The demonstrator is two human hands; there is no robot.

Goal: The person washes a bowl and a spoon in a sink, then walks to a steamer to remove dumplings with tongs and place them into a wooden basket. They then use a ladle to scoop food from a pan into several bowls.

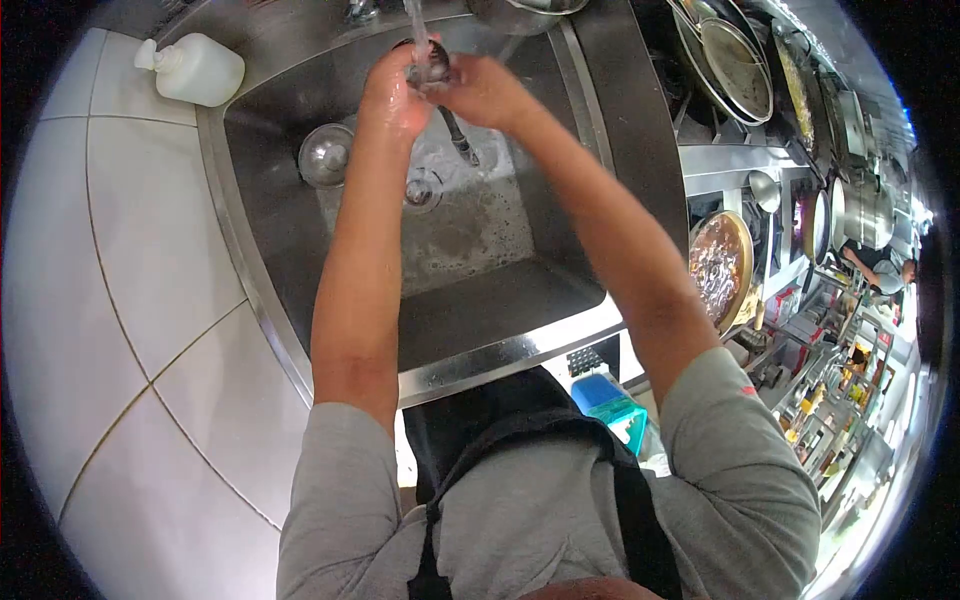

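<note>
Under the running water (417, 18) at the back of the sink (470, 315), both hands are on a ladle (432, 66). Its rounded metal head is between my hands, and a dark handle slants down toward the basin. My left hand (393, 88) is wet and curls around the head from the left. From the right, my right hand (484, 92) closes on the same head, slightly blurred, with its fingertips partly hidden. A small round metal bowl (326, 156) rests against the sink's left wall. Suds lie around the drain (423, 188).
A white pump bottle (203, 70) stands on the tiled ledge left of the sink. To the right are pans (735, 70) on a stove, another ladle (765, 190), and a wide pan of liquid (720, 265). Another person (885, 272) is far off right.
</note>
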